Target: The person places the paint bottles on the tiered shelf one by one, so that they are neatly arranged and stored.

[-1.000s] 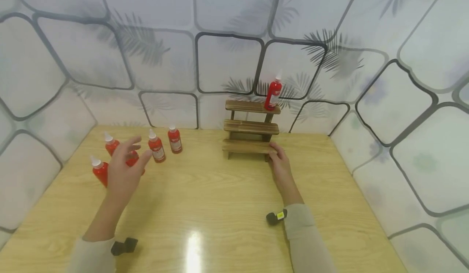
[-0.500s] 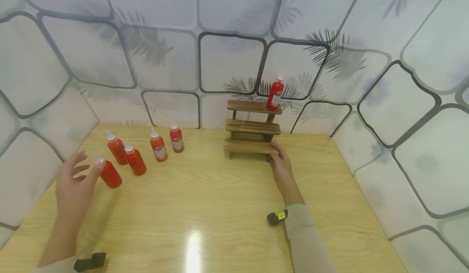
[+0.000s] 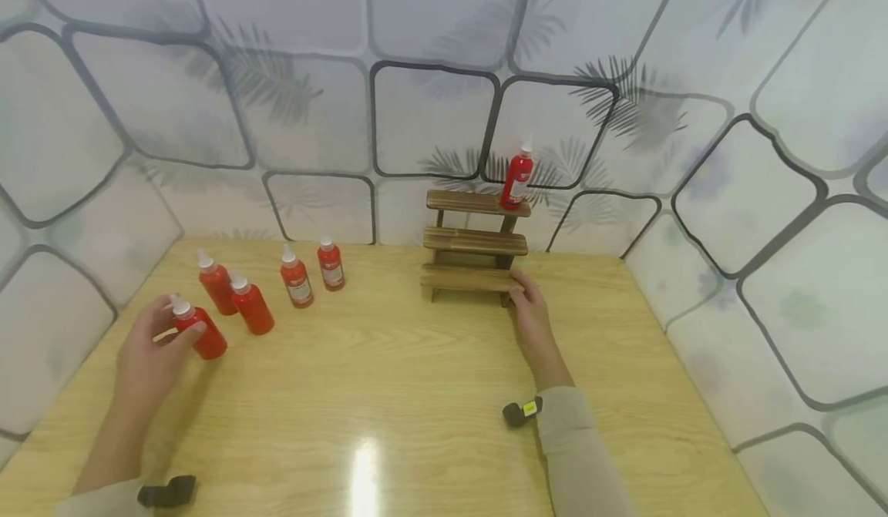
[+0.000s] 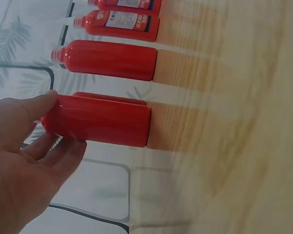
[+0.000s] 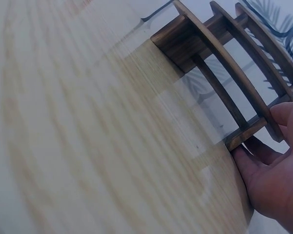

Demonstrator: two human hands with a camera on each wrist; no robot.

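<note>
Pale patterned walls (image 3: 444, 8) rise behind one light wooden table (image 3: 416, 394); at its far side, right of centre, sits one brown wooden stand (image 3: 475, 240) with three tiers. Two hands reach in: the right hand (image 3: 533, 320) pinches the right end of the lowest tier (image 3: 461, 277) between thumb and fingers, and the left hand (image 3: 147, 359), at the near left, has thumb and fingers curled round the upper part of one red bottle (image 3: 206, 340) whose base seems to rest on the table. Six bottles show in all: that one, four other bottles (image 3: 297, 282) upright beyond it, and a top bottle (image 3: 516, 182) at the right end of the top tier (image 3: 461, 201). The work looks early, one bottle up and five left below
</note>
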